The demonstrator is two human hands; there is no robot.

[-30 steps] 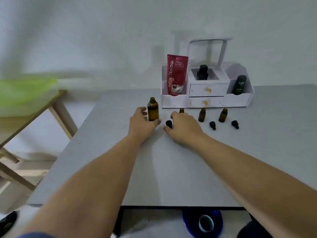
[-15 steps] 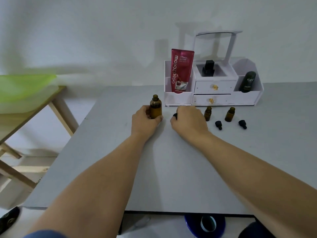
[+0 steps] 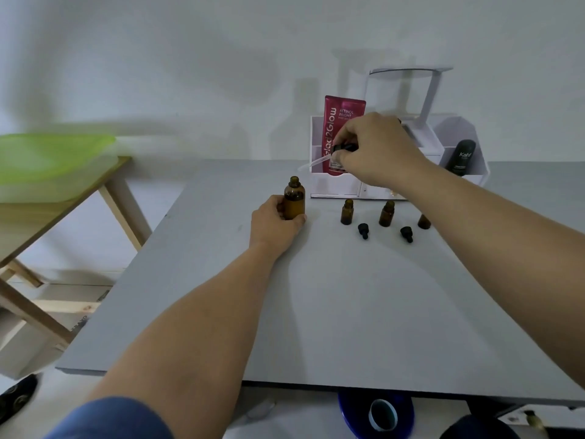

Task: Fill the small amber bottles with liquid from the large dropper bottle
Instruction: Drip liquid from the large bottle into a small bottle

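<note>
While the left hand (image 3: 274, 224) grips the open big bottle (image 3: 294, 200) low, the right hand (image 3: 376, 150) at two o'clock pinches the dropper (image 3: 329, 156) by its cap, since the thin glass tube looks fragile.

A single wide-angle view comes from the person's head, looking forward and down across the flat grey tabletop (image 3: 364, 312) toward the pale wall behind it. Both bare forearms reach in from the bottom edge, so the near table edge lies close beneath the lens, while the white plastic drawer organiser (image 3: 468, 172) stands at the far side against the wall. The light wooden side table (image 3: 63, 210) sits off to the left (its lines bend with the lens).
</note>
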